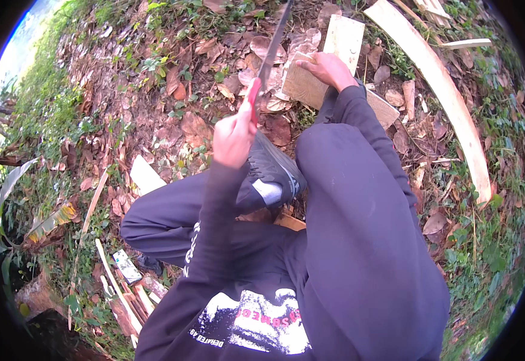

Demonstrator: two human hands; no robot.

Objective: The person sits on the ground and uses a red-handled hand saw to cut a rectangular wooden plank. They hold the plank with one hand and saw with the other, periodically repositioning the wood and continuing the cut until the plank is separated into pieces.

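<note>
While the blade point(272, 51) is gripped by its handle point(254, 96) in the left hand point(234, 139), the board point(303, 87) is clasped near a paler plank point(345, 37) by the right hand point(333, 69), which may be cut if the board slips.

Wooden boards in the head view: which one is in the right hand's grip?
The tan board, with the right hand on its edge; the paler board extends beyond it, the long plank lies apart at right.

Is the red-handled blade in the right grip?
No, the left grip holds the red handle, while the right grip is on a tan board.
</note>
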